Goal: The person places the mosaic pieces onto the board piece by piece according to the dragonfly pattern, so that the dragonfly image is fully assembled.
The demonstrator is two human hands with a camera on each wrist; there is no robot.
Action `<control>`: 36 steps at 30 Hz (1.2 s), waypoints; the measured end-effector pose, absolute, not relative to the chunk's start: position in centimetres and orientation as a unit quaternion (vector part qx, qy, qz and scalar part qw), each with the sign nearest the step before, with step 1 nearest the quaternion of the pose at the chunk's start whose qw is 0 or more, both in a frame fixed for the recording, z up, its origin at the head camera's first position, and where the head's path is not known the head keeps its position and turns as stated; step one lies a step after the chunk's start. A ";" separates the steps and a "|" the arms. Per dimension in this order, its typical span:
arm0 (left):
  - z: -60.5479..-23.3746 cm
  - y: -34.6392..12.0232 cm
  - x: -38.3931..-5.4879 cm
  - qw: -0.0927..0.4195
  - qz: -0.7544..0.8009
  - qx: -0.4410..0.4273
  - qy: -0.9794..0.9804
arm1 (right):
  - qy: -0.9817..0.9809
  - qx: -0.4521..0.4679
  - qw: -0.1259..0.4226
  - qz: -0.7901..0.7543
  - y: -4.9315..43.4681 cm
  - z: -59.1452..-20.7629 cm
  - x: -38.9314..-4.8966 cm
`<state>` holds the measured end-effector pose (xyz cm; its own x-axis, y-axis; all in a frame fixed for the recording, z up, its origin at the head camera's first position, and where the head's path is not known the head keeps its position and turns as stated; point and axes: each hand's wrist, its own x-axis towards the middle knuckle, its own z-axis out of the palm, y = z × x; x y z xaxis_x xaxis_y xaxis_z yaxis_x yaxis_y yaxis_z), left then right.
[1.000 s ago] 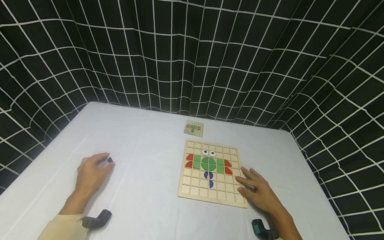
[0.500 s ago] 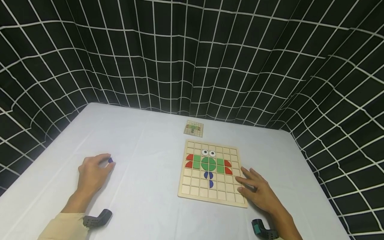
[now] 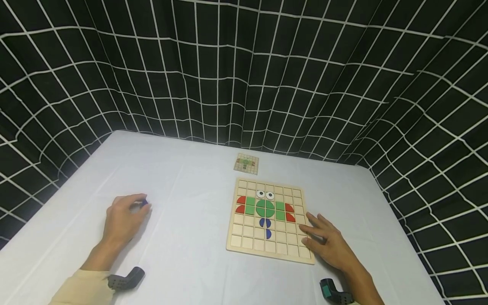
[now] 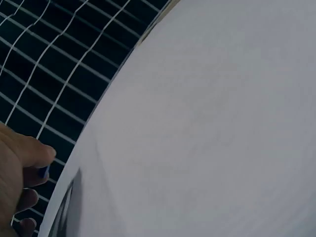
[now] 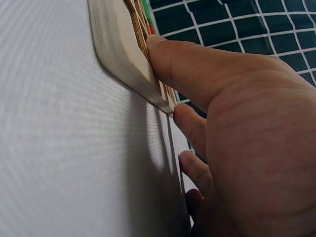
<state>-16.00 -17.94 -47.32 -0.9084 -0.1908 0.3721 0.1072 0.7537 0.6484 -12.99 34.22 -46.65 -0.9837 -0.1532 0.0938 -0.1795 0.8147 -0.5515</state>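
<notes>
My left hand (image 3: 123,218) pinches a small blue piece (image 3: 145,202) between thumb and fingers, above the left part of the table. Its fingers cover most of the piece, so its full shape is hidden. To the right lies a wooden grid board (image 3: 248,241) bearing white eyes, a green circle (image 3: 264,208), green squares, red quarter-circles and several blue half-circles (image 3: 268,234). My right hand (image 3: 329,243) rests with spread fingers at the board's right edge. In the right wrist view the thumb (image 5: 173,54) touches the top of the board's rim.
Behind the board lies a small pattern card (image 3: 246,163) with a similar figure. A white cloth (image 3: 183,254) covers the table. Black curtains with white grid lines (image 3: 213,76) stand around the back and sides.
My left hand has shifted slightly to the right with the blue piece in its pinch. The right hand and the board have stayed where they were.
</notes>
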 end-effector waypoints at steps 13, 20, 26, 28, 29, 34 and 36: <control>-44.6 -14.0 -16.3 0.357 -0.356 -0.161 -0.849 | -0.954 0.083 0.018 0.288 33.9 -46.5 -13.2; -43.3 -11.0 -16.5 0.355 -0.369 -0.212 -0.832 | -0.955 0.070 0.008 0.289 33.7 -46.4 -13.1; -43.0 -8.2 -16.5 0.339 -0.382 -0.247 -0.824 | -0.955 0.070 0.011 0.287 33.8 -46.5 -13.0; -43.0 -7.3 -16.4 0.324 -0.388 -0.253 -0.825 | -0.955 0.072 0.012 0.287 33.9 -46.6 -13.0; -43.0 -6.8 -16.3 0.315 -0.393 -0.253 -0.826 | -0.955 0.073 0.013 0.286 33.9 -46.7 -13.0; -43.1 -4.4 -16.1 0.279 -0.416 -0.264 -0.824 | -0.956 0.076 0.019 0.283 34.1 -46.7 -13.0; -43.3 -3.3 -16.1 0.264 -0.422 -0.271 -0.824 | -0.956 0.076 0.021 0.282 34.1 -46.7 -13.0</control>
<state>-16.06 -3.34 -43.30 -0.7133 0.2243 0.6640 0.6697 0.4974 0.5514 -12.96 34.11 -46.70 -0.9877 -0.1329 0.0827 -0.1565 0.8299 -0.5355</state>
